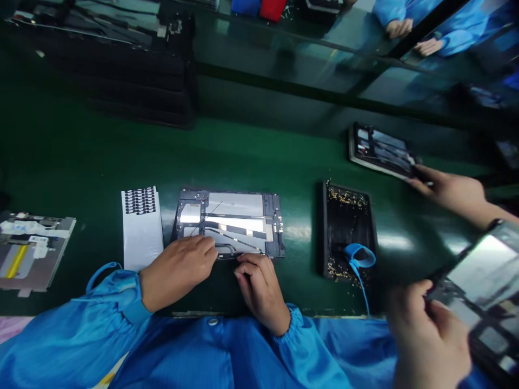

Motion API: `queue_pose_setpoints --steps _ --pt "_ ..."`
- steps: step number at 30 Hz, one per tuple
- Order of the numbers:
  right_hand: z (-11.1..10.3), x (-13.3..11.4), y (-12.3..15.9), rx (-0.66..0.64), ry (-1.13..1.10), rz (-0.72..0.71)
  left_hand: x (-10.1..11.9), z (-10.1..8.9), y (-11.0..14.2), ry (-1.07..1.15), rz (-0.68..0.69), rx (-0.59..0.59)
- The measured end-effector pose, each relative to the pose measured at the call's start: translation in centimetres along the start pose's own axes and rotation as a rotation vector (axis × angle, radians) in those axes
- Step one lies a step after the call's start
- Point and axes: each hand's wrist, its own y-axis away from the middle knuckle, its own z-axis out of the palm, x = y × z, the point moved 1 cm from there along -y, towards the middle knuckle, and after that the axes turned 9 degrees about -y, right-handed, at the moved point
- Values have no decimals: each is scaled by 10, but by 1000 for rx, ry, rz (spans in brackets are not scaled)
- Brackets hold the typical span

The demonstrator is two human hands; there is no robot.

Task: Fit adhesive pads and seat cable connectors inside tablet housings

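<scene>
An opened tablet point(235, 208) lies flat on the green bench in front of me, its inner side up, showing a silvery middle and black cables. My left hand point(180, 270) rests at its lower left edge with fingers curled together. At the lower edge, right of centre, my right hand point(261, 289) has its fingertips pinched close to the frame. A thin black cable point(227, 247) runs along that edge between both hands. Whatever sits in either set of fingertips is hidden or too small to name.
A white sheet with black stickers point(141, 237) lies left of the tablet, partly under my sleeve. Farther left is a panel with yellow tape point(18, 259). Right stands a black tray point(324, 232) of tiny screws with a blue strap point(363, 256). A co-worker's hands point(458, 194) hold two devices.
</scene>
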Motion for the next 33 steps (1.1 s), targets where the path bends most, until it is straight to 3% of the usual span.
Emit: queue_pose_setpoints --steps 4,10,13,18,26,33 --pt "2 -4 -4 -1 27 -25 -14 -7 -16 11 -14 62" --pt "12 -12 -20 -4 130 -75 -35 1 -30 -1 -92 138" --pt "17 -11 -24 -20 140 -64 -27 3 -13 98 -140 185" --pt "20 -10 -24 -56 159 -40 -10 15 11 252 -121 134" --pt "21 -14 -29 -105 200 -16 -16 23 7 382 -129 143" --pt "20 -17 -32 -153 229 -4 -12 23 7 251 -99 209"
